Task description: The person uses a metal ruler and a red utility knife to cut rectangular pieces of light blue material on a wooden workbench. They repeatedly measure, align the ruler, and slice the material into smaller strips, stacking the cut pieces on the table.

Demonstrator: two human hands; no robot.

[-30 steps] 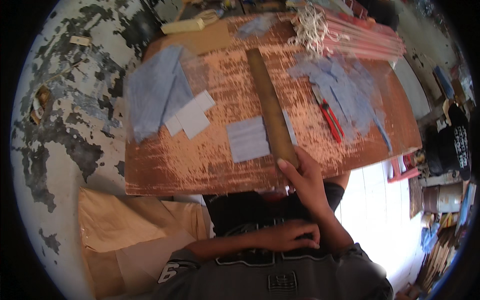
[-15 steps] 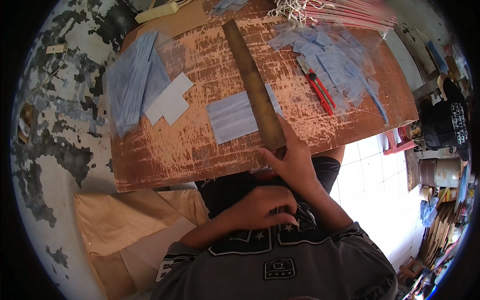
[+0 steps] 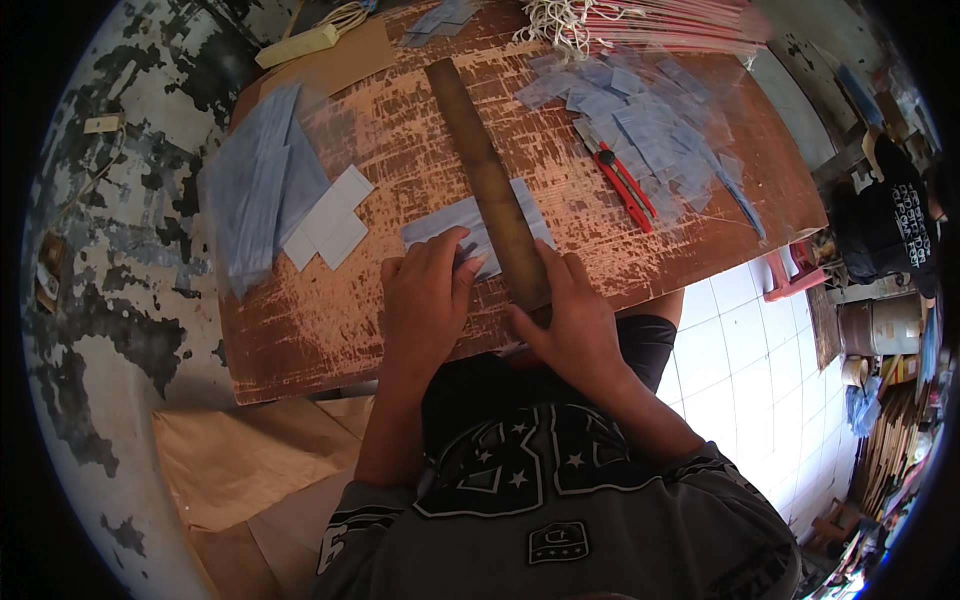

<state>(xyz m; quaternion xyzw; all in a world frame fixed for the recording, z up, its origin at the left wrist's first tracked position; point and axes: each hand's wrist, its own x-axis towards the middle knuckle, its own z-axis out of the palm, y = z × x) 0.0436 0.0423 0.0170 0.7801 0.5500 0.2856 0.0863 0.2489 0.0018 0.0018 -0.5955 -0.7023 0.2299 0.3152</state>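
Observation:
A long, flat, dark brown straightedge [image 3: 487, 175] lies slantwise on the worn wooden table [image 3: 320, 340]. Its near end crosses a translucent blue-grey plastic sheet [image 3: 432, 222], part of which shows on either side. My right hand [image 3: 580, 320] grips that near end by its edges, thumb on the left and fingers on the right. My left hand [image 3: 428, 295] rests on the sheet left of the straightedge, thumb apart from the bent fingers, holding nothing I can see. Right of the straightedge lies a red utility knife [image 3: 625, 190].
White paper pieces [image 3: 335, 225] and long blue plastic strips [image 3: 265, 190] lie at left. Cut plastic pieces [image 3: 645, 115] are heaped at right. Behind them is a bundle of red sticks with white strings [image 3: 650, 30]. A power strip [image 3: 298, 45] sits at far left.
My left hand has moved from in front of my chest up onto the plastic sheet. My right hand stays at the straightedge's near end. The whole view has shifted slightly.

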